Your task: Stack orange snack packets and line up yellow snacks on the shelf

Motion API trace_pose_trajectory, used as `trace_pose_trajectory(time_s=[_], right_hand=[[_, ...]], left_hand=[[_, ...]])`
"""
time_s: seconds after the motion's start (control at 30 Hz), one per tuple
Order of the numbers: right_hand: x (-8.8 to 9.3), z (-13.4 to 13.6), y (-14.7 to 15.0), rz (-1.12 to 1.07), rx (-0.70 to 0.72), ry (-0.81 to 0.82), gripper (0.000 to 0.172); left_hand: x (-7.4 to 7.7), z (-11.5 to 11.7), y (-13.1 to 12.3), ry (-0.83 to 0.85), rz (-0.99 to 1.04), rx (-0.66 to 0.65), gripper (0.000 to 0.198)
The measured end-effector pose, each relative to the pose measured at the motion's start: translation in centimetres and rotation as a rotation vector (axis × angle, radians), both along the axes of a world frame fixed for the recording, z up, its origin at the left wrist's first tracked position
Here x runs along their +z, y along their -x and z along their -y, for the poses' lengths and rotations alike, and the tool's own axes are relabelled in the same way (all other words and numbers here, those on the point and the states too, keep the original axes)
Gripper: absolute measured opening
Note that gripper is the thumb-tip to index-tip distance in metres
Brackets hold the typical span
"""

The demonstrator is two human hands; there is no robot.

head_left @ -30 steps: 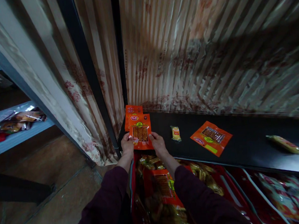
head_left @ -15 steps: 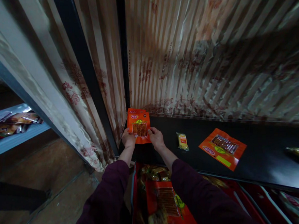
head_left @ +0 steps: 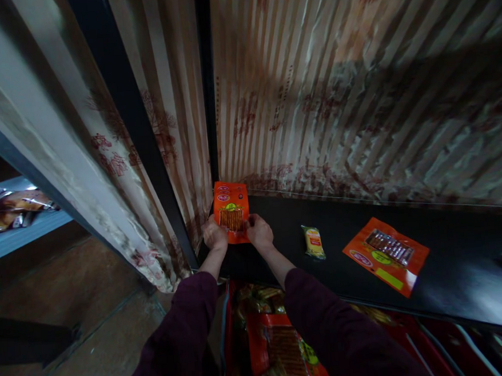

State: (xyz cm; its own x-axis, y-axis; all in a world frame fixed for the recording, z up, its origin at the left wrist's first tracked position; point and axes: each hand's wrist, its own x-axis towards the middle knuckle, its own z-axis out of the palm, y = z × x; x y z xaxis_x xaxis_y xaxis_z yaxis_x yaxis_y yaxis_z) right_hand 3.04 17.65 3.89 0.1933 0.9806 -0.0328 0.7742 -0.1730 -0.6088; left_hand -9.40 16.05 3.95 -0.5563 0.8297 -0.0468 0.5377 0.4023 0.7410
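Observation:
Both my hands grip the near corners of an orange snack packet (head_left: 231, 207) that lies at the far left end of a black shelf (head_left: 456, 288). My left hand (head_left: 214, 235) pinches its lower left corner, and my right hand (head_left: 258, 231) pinches its lower right corner. The packet covers another like it beneath, against the striped curtain. Further right on the shelf lie a small yellow packet (head_left: 314, 241) and a second orange snack packet (head_left: 386, 254), both apart from my hands.
A red basket (head_left: 227, 338) full of snack packets sits below my arms. A striped curtain (head_left: 356, 89) hangs behind the shelf, with a black upright post (head_left: 207, 82) at its left. A pale blue shelf (head_left: 17, 233) with packets stands at far left, above brown floor.
My hands have pushed the orange packet away from me, until it lies squarely over the packet behind it. The view has shifted so the basket shows less.

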Motion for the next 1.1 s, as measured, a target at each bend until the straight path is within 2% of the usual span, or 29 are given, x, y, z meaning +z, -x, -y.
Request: trace_pose_trajectory(time_s=[0.1,0.23,0.37,0.53,0.77,0.9,1.1], right_hand=[[-0.2,0.3,0.1,0.017,-0.001,0.046,0.034],[-0.7,0.6,0.0,0.026,0.014,-0.004,0.041],[-1.0,0.7,0.0,0.120,0.020,-0.152,0.040],[-1.6,-0.3,0.4,0.149,0.155,-0.382,0.042],[-3.5,-2.4,0.8,0.028,0.189,-0.288,0.046],[-4.1,-2.2,1.0,0.018,0.205,-0.275,0.048],[-3.9,-1.5,1.6,0.104,0.188,-0.213,0.048]], left_hand=[[-0.6,0.3,-0.3,-0.013,-0.184,-0.032,0.040],[-1.4,0.5,-0.6,-0.072,-0.352,-0.050,0.044],[-1.6,0.6,-1.0,-0.168,-0.455,-0.133,0.048],[-1.6,0.3,-1.8,-0.179,-0.479,-0.271,0.049],[-3.0,-0.2,-1.7,-0.096,-0.422,-0.315,0.052],[-3.4,-0.1,-1.4,-0.090,-0.415,-0.339,0.054],[-3.9,-0.1,-1.4,-0.102,-0.438,-0.342,0.053]])
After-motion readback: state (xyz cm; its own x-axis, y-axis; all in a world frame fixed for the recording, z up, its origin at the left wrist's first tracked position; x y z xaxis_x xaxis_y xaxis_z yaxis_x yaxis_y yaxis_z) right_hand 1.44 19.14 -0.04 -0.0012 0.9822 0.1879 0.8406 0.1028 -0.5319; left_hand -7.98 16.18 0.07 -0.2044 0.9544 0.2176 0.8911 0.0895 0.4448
